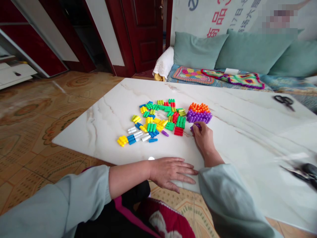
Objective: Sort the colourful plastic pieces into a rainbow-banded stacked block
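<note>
My left hand (170, 172) lies flat with spread fingers at the near edge of the marble-patterned table (247, 138). Fingers pinched together, my right hand (203, 137) is closed on a purple piece (195, 127), partly hidden by the fingers. Just beyond it stand a block of purple pieces (198, 116) and, behind that, orange pieces (198, 107). To the left are scattered green pieces (180, 122), red pieces (178, 131), yellow pieces (122, 140), blue pieces (153, 140) and white pieces (138, 134). One purple piece (164, 133) lies alone among them.
Black scissors (284, 100) lie at the table's far right, and another dark-handled tool (303, 175) lies at the near right. Behind the table is a sofa with green cushions (198, 49) and crocheted mats (193, 75).
</note>
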Available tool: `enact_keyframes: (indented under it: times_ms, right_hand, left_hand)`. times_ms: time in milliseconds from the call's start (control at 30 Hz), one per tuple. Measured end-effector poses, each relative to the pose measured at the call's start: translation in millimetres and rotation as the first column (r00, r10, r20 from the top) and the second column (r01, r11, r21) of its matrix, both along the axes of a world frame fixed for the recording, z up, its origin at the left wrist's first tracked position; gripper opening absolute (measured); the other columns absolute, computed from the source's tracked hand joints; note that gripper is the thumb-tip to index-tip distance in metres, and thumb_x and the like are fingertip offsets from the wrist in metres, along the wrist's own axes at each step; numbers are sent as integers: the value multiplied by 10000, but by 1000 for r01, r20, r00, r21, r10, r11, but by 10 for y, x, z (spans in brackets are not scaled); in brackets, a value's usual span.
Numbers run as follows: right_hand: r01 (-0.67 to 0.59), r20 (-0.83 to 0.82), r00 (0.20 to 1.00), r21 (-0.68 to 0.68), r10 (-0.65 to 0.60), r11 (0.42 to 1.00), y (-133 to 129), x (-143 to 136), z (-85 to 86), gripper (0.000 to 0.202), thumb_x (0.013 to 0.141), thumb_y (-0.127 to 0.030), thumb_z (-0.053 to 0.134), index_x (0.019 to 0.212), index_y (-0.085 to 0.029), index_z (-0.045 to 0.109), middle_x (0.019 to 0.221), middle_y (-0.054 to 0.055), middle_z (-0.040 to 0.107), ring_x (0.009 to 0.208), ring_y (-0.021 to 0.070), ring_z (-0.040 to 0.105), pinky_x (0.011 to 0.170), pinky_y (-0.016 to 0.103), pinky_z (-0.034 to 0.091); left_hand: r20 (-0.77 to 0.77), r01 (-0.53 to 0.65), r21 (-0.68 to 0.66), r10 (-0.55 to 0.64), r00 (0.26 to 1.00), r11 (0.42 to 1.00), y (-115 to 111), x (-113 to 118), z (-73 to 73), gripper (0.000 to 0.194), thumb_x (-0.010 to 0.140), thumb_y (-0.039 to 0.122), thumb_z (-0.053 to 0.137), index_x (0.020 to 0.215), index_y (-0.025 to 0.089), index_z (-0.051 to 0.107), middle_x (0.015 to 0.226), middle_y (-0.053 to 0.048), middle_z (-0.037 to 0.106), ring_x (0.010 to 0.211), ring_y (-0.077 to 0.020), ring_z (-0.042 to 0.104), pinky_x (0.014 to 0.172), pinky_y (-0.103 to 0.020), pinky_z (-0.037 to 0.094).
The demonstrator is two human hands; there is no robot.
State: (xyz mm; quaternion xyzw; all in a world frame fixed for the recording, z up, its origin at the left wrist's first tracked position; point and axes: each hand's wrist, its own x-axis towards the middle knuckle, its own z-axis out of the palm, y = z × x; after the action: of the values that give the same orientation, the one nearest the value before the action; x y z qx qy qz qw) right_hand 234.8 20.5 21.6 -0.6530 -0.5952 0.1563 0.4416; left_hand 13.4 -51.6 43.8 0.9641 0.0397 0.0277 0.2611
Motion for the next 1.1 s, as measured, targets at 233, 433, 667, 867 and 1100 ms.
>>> enact_keyframes:
  times_ms: [233, 433, 667, 867, 1100]
  right_hand:
    - [29, 22, 999, -7, -29, 1000, 4, 33, -18, 379, 837, -470, 521, 1007, -157, 654, 773, 68, 700, 656, 183, 618, 663, 302, 476]
    - [99, 143, 983, 94, -112, 991, 82, 165, -45, 345, 815, -400, 508, 958, -148, 696, 912, 102, 670, 727, 186, 585, 735, 317, 464]
    - [243, 182, 954, -15, -237, 970, 124, 296, -40, 350, 770, -356, 538, 1037, -163, 659, 873, 79, 676, 710, 196, 586, 715, 325, 441]
    - [424, 239, 890, -116, -389, 898, 78, 367, 17, 324, 783, -265, 523, 1089, -211, 614, 907, 70, 691, 786, 225, 605, 662, 312, 380]
    - [436, 172, 886, 8, -431, 900, 166, 438, -78, 359, 746, -191, 471, 1081, -172, 598, 1020, 83, 653, 807, 186, 593, 723, 303, 400]
  left_hand:
    - [-43, -4, 48, 6, 999, 999, -5, -1, -18, 550, 929, 473, 456, 1453, 337, 355, 1555, 64, 233, 1444, -169, 188, 1192, -333, 103]
    - [11, 4, 92, -5, 1000, 996, -1, -2, -33, 532, 938, 483, 426, 1432, 289, 398, 1544, 33, 281, 1436, -171, 216, 1192, -337, 99]
    - [71, 5, 77, -10, 997, 997, 4, -5, -55, 526, 923, 476, 470, 1406, 274, 425, 1529, 2, 325, 1416, -203, 272, 1187, -363, 142]
    - [120, 15, 90, -26, 992, 996, 18, -3, -89, 533, 918, 476, 470, 1398, 248, 427, 1521, -17, 344, 1406, -207, 294, 1184, -377, 161]
    - [98, 42, 105, -52, 994, 994, 33, 1, -36, 538, 930, 485, 437, 1401, 225, 419, 1522, -40, 341, 1415, -207, 274, 1180, -383, 165]
